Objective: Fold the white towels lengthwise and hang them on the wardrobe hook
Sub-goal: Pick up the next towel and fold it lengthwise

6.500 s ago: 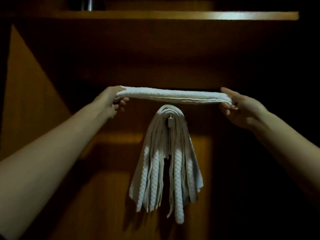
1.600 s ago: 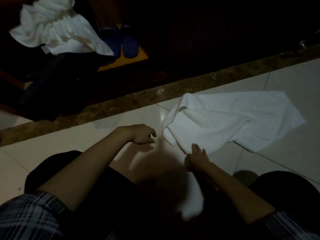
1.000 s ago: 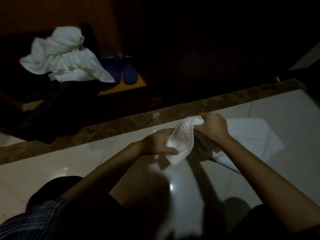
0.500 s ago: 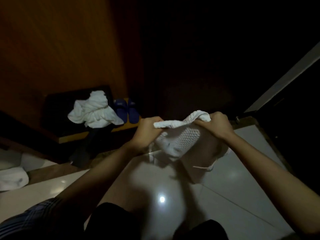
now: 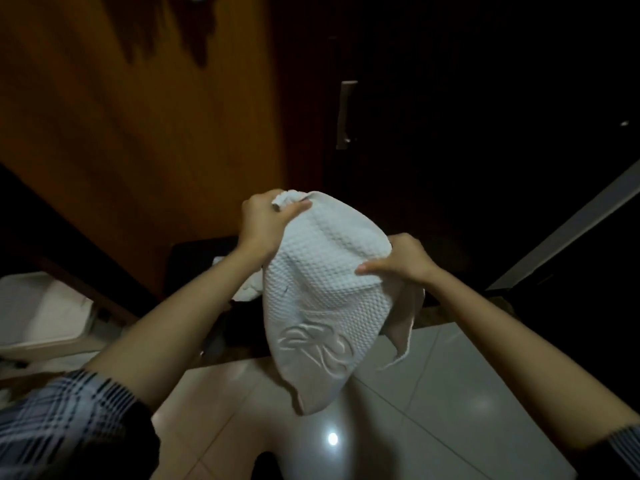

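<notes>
Centre frame: left hand [image 5: 265, 225] and right hand [image 5: 401, 259] each grip pinching an unfolded white towel [image 5: 320, 296] | fold unfinished | hanging left.

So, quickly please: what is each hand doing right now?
Left hand: closed, grip on the white towel at its top corner.
Right hand: closed on the same towel's edge.

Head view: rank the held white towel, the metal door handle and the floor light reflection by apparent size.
1. white towel, largest
2. metal door handle
3. floor light reflection, smallest
The handle is farther from the camera, so only apparent size counts.
</notes>
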Action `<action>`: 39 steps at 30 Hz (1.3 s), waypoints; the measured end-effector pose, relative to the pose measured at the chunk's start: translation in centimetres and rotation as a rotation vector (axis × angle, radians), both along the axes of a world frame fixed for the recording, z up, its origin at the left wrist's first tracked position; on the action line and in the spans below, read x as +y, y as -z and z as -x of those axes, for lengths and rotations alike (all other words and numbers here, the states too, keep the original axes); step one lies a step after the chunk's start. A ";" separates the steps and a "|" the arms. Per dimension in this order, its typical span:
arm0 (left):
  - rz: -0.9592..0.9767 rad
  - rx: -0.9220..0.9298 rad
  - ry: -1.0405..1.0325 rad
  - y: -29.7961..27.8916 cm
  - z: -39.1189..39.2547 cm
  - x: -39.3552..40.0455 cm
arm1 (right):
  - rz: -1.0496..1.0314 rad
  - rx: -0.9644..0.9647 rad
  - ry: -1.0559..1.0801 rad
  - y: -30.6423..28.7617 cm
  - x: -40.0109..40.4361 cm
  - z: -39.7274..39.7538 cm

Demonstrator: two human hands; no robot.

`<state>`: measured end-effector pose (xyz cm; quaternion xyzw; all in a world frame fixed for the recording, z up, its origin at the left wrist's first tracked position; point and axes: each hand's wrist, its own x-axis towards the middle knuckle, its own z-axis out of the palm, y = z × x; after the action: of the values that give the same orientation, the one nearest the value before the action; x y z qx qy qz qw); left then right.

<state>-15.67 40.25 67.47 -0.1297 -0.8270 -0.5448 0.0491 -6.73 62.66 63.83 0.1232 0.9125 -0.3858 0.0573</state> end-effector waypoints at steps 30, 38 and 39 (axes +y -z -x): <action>-0.589 -0.519 -0.638 -5.3 9.4 -23.4 | 0.439 -0.073 -0.085 -8.4 -15.9 9.6; -0.621 -0.429 -0.682 -3.4 9.9 -24.0 | 1.215 0.205 0.560 -10.2 -17.9 12.4; -0.568 -0.425 -0.654 -3.2 9.6 -23.8 | 1.153 0.158 0.551 -10.1 -18.4 12.4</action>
<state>-25.32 16.45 70.70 0.2700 -0.6345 -0.7197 0.0815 -19.12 44.24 73.95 0.2736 0.4951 -0.8228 -0.0540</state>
